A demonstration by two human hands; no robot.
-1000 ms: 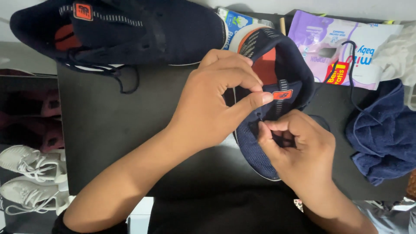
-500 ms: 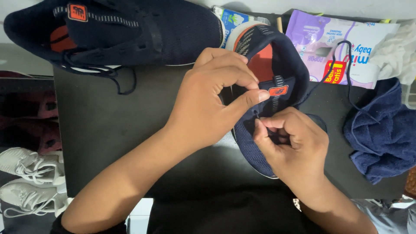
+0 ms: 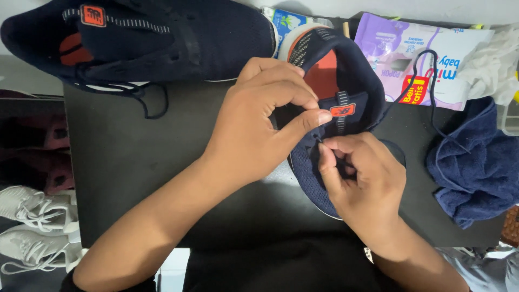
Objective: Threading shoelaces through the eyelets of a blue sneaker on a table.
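— Where is the shoe being worked on?

— The navy shoe [image 3: 346, 70] with the orange lining lies on the dark counter [image 3: 135, 162], heel toward the far edge, toe toward the person. Both hands are on its upper, near the tongue.

— What is the left hand doing?

— The left hand [image 3: 254, 127] lies over the shoe's left side. Its fingers [image 3: 311, 120] are curled and drawn narrow, thumb tip pressed against the upper just beside the tongue's small orange tag [image 3: 343, 110].

— And the right?

— The right hand [image 3: 362, 178] sits just below, over the front of the shoe. Its fingers are pinched tight at the eyelet row, touching the left thumb tip. What they pinch is too small to tell for sure. A dark lace [image 3: 427, 92] runs from the shoe out to the right.

— What else is around?

— A second navy shoe [image 3: 162, 38] lies on its side at the far left of the counter, well apart from the hands. A purple-and-white packet [image 3: 400, 43] is behind the shoe, a blue towel [image 3: 476, 167] to the right, and white sneakers [image 3: 32, 221] below on the left.
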